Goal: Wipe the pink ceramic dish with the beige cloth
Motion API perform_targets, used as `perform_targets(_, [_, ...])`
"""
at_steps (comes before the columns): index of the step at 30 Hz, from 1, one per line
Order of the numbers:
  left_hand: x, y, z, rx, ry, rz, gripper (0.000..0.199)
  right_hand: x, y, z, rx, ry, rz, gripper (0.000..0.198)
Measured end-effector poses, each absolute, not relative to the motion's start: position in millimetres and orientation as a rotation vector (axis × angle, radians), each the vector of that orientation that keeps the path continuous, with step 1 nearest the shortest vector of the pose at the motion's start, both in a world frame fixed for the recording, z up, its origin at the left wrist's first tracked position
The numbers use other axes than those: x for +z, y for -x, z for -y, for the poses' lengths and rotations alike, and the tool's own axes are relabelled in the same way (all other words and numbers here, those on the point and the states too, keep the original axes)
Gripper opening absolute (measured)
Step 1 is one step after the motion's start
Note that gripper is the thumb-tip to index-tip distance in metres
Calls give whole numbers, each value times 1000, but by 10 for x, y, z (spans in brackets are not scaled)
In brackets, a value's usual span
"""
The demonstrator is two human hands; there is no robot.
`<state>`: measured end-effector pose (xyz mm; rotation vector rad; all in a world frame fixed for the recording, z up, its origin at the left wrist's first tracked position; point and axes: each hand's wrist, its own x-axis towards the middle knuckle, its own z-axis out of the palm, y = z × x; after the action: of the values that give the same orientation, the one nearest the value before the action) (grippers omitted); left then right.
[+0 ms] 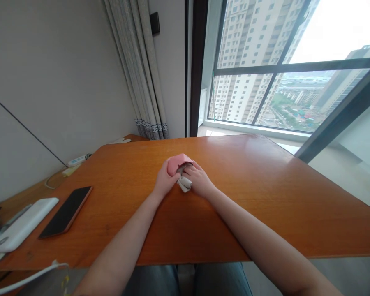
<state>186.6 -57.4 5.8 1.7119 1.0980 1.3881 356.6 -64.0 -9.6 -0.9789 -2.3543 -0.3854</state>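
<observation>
small pink pouch with a soft-looking shell and an open mouth [176,163] is up between both hands, roughly midway between the left and right edges of the glossy orange-brown wooden table [126,176], well in from the near edge. can't tell if its underside touches the surface. left hand [164,177] is wrapped round the pouch's left side, fingers behind, thumb at the mouth, so that grip is clamped on the pouch. right hand [202,181] is at the right side, some fingers dipping into the mouth; can't tell if they're pinched on anything, tips are hidden. off-white folded cloth strip [185,183] pokes out of the mouth, loose end toward the near edge, between left thumb and right palm. key relation: mouth faces the near edge and a bit right, so the opening sits on the right hand's side, while the left hand has the closed body. pouch's long axis seems to run left to right, but the hands cover too much to be sure. elsewhere: flat black smartphone with a copper-toned rim [66,211] lies near the left edge, slab-shaped white power bank [26,224] just beside it, closer to the near left corner.
</observation>
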Motion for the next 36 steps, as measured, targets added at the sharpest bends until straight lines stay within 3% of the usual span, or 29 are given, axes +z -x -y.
perform_targets(5, [-4,-2033,671,1477,-1380,-948,75,-149,-3540,650,-383,1042,2256,18])
perform_targets(10, [-95,-2121,707,1476,-1349,-1165,46,-176,-3523,613,-279,984,2243,12])
perform_targets(14, [20,-1969,678,1432,-1660,-1266,36,-120,-3546,618,-274,948,2275,13])
perform_targets(19, [120,-1861,683,1275,-1963,-1351,41,-67,-3550,685,-352,966,2312,18])
perform_targets(25, [5,-2038,727,1546,-1535,-1177,69,-134,-3505,698,-342,946,2266,20])
perform_targets(30, [43,-2027,706,1552,-1627,-1154,47,-116,-3485,688,-227,949,2300,19])
perform_targets(36, [75,-1850,583,1484,-1807,-1175,45,-8,-3499,744,-231,993,2358,21])
